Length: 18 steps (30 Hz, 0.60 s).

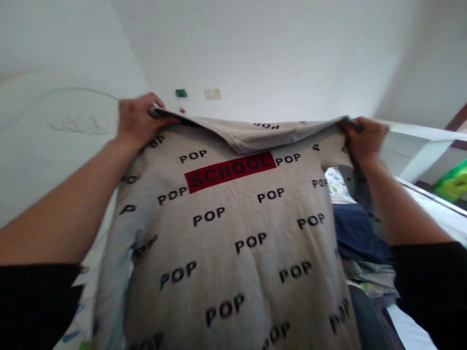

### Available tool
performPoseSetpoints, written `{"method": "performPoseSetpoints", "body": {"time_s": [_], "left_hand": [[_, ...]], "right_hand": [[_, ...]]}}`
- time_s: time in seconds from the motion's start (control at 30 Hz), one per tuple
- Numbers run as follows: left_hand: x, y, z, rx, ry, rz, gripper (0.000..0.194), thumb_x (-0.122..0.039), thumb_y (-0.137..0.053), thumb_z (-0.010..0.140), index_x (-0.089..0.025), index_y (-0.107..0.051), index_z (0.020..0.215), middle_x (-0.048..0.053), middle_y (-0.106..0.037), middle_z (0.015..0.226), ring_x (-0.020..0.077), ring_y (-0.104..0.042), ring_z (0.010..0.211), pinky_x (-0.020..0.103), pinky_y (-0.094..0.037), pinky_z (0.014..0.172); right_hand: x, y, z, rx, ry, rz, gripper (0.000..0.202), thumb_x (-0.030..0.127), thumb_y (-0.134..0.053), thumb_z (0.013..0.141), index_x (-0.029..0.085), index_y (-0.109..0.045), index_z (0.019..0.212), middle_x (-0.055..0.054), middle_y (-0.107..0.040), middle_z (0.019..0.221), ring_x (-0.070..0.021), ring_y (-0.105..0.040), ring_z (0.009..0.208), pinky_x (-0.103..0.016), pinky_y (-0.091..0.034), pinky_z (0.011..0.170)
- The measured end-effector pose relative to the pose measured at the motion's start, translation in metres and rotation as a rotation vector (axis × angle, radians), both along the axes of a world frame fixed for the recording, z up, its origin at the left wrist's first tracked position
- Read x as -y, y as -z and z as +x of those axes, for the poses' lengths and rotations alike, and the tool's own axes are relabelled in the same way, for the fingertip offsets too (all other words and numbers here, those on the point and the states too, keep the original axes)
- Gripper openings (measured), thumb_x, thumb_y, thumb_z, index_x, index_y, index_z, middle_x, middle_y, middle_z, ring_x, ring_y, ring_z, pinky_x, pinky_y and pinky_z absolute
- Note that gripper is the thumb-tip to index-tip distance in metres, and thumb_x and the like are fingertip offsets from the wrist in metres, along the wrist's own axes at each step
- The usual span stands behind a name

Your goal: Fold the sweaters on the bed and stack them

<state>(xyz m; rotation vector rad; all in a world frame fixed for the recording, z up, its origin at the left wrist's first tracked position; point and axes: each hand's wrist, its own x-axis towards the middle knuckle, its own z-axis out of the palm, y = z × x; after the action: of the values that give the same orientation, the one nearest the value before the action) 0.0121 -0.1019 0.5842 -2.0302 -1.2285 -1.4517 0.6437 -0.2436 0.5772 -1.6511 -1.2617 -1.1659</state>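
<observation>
Both arms are raised, holding up a light grey hooded top (226,262) that hangs in front of me and covers most of the lower view. Black "POP" lettering is scattered over it, and a red band reads "SCHOOL" across the chest. My left hand (140,119) is closed on the cloth at the top left shoulder. At the top right shoulder, my right hand (365,138) grips the cloth, with a sleeve hanging below it. Between the hands, the hood or collar part folds over and sags.
Behind the top on the right lies a pile of folded clothes (361,233), dark blue on top. A white rail or frame (419,136) runs along the right, near a green and yellow item (454,182). The white wall behind bears a switch plate (212,94) and a small green box (181,93).
</observation>
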Motion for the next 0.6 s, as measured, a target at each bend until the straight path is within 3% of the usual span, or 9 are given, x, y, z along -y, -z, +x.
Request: {"method": "performPoseSetpoints", "body": {"time_s": [0.03, 0.07, 0.13, 0.2, 0.27, 0.33, 0.43, 0.53, 0.6], "left_hand": [[-0.011, 0.018, 0.008, -0.072, -0.031, -0.048, 0.077, -0.037, -0.012, 0.109, 0.026, -0.054, 0.115, 0.01, -0.069, 0.126, 0.0245, -0.062, 0.136, 0.041, -0.037, 0.113], [-0.024, 0.04, 0.016, -0.126, -0.061, -0.115, 0.07, -0.043, -0.036, 0.111, 0.025, -0.055, 0.116, 0.017, -0.069, 0.133, 0.0242, -0.061, 0.135, 0.038, -0.037, 0.115], [-0.054, 0.097, 0.037, -0.177, -0.098, -0.264, 0.054, -0.033, -0.066, 0.105, 0.011, -0.06, 0.135, 0.022, -0.066, 0.146, 0.0265, -0.059, 0.138, 0.038, -0.039, 0.119], [-0.071, 0.163, 0.06, -0.234, -0.109, -0.441, 0.047, -0.027, -0.073, 0.098, -0.009, -0.066, 0.141, 0.018, -0.068, 0.145, 0.0298, -0.063, 0.134, 0.04, -0.045, 0.117], [-0.064, 0.233, 0.081, -0.314, -0.019, -0.582, 0.044, -0.031, -0.068, 0.098, -0.016, -0.068, 0.139, 0.015, -0.07, 0.14, 0.0307, -0.066, 0.13, 0.041, -0.048, 0.115], [-0.033, 0.299, 0.095, -0.374, 0.092, -0.752, 0.043, -0.038, -0.064, 0.099, -0.017, -0.068, 0.136, 0.014, -0.071, 0.137, 0.0303, -0.07, 0.125, 0.04, -0.051, 0.111], [0.043, 0.384, 0.104, -0.413, 0.189, -1.112, 0.045, -0.05, -0.063, 0.095, -0.018, -0.068, 0.125, 0.013, -0.077, 0.123, 0.0312, -0.074, 0.116, 0.038, -0.054, 0.101], [0.123, 0.448, 0.11, -0.411, 0.252, -1.321, 0.046, -0.057, -0.058, 0.097, -0.019, -0.07, 0.119, 0.013, -0.081, 0.118, 0.0328, -0.075, 0.113, 0.041, -0.055, 0.1], [0.164, 0.477, 0.116, -0.399, 0.183, -1.279, 0.048, -0.056, -0.059, 0.096, -0.019, -0.071, 0.123, 0.016, -0.079, 0.13, 0.0364, -0.071, 0.128, 0.045, -0.052, 0.111]], "right_hand": [[-0.013, 0.017, -0.011, -0.088, -0.021, -0.11, 0.056, 0.045, -0.048, 0.119, -0.001, -0.079, 0.124, -0.02, -0.082, 0.11, -0.0159, -0.071, 0.103, -0.033, -0.047, 0.092], [-0.027, 0.038, -0.021, -0.178, -0.058, -0.243, 0.044, 0.041, -0.061, 0.115, 0.004, -0.078, 0.135, -0.019, -0.083, 0.119, -0.0176, -0.071, 0.105, -0.032, -0.048, 0.093], [-0.055, 0.092, -0.036, -0.283, -0.033, -0.452, 0.05, 0.022, -0.075, 0.103, 0.011, -0.069, 0.152, -0.017, -0.081, 0.129, -0.022, -0.073, 0.113, -0.031, -0.05, 0.097], [-0.07, 0.156, -0.042, -0.347, -0.06, -0.635, 0.049, 0.018, -0.073, 0.101, 0.014, -0.071, 0.149, -0.013, -0.083, 0.123, -0.0242, -0.075, 0.113, -0.031, -0.053, 0.098], [-0.067, 0.223, -0.042, -0.407, -0.154, -0.829, 0.035, 0.021, -0.072, 0.099, 0.021, -0.079, 0.134, -0.008, -0.084, 0.11, -0.0241, -0.078, 0.107, -0.03, -0.056, 0.095], [-0.047, 0.287, -0.038, -0.563, -0.184, -1.115, 0.022, 0.031, -0.078, 0.095, 0.021, -0.082, 0.113, -0.006, -0.081, 0.09, -0.0255, -0.079, 0.09, -0.032, -0.061, 0.084], [-0.003, 0.366, -0.026, -0.838, -0.129, -1.527, 0.03, 0.049, -0.084, 0.087, 0.02, -0.076, 0.088, -0.005, -0.072, 0.07, -0.03, -0.077, 0.072, -0.04, -0.064, 0.069], [0.037, 0.416, -0.01, -0.712, -0.09, -1.372, 0.035, 0.052, -0.087, 0.08, 0.024, -0.066, 0.08, -0.007, -0.079, 0.082, -0.0327, -0.082, 0.09, -0.04, -0.065, 0.079], [0.056, 0.432, -0.004, -0.625, -0.032, -1.226, 0.036, 0.053, -0.087, 0.077, 0.025, -0.066, 0.083, -0.012, -0.083, 0.097, -0.0375, -0.083, 0.106, -0.044, -0.066, 0.091]]}}
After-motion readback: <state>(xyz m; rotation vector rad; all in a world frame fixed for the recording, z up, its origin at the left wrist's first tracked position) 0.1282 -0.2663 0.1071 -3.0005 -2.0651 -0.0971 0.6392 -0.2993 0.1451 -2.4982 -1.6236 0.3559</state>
